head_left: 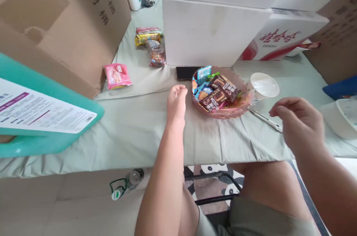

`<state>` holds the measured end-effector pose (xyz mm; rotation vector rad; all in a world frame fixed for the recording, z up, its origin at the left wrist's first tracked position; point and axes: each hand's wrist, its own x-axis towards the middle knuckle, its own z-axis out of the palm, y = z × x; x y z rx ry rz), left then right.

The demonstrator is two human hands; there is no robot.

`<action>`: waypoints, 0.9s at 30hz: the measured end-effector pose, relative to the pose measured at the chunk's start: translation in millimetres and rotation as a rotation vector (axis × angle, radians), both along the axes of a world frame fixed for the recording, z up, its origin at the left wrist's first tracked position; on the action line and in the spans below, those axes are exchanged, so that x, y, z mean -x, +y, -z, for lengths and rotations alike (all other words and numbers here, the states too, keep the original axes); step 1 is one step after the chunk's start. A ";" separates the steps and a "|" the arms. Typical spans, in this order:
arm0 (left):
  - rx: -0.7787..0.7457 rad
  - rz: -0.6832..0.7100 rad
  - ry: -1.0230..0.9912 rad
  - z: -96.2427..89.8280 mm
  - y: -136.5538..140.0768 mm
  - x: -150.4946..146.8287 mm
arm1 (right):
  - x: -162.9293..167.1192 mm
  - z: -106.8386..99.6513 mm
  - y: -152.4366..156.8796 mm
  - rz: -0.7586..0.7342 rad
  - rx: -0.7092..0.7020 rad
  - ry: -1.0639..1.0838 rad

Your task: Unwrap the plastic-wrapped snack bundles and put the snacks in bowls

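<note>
A round pink basket point(223, 114) full of wrapped snacks stands on the cloth-covered table. Brown cocoa snack packets point(214, 99) lie on top, with blue packets point(205, 74) at the left side. My left hand point(177, 103) hovers just left of the basket, fingers curled in against the thumb, with nothing visible in it. To the right, my right hand point(302, 122) is raised above the table with thumb and fingers pinched together; no object shows between them. Near it lie a slim white-and-metal cutter-like tool point(266, 120) and a white shallow bowl or lid point(264, 84).
A pink packet point(117, 75) and several small wrapped snacks point(149, 39) lie at left. A dark phone point(187, 73) rests before white boxes point(206, 31). Cardboard box point(64, 24) and teal jug point(50, 117) crowd the left; a white tub point(341, 117) stands right. A bottle point(129, 182) lies below.
</note>
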<state>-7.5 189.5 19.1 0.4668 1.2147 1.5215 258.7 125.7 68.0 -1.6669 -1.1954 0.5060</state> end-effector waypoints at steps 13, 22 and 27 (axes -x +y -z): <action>-0.013 -0.104 -0.002 12.1 16.2 -11.5 | 62.7 -30.2 68.4 -0.616 -0.123 -0.175; 0.105 -0.285 -0.205 13.6 29.9 20.3 | 266.6 -6.3 211.1 -0.990 -0.011 -0.786; 0.130 -0.280 -0.353 16.6 25.0 33.7 | 300.4 28.4 238.0 -0.886 0.095 -0.787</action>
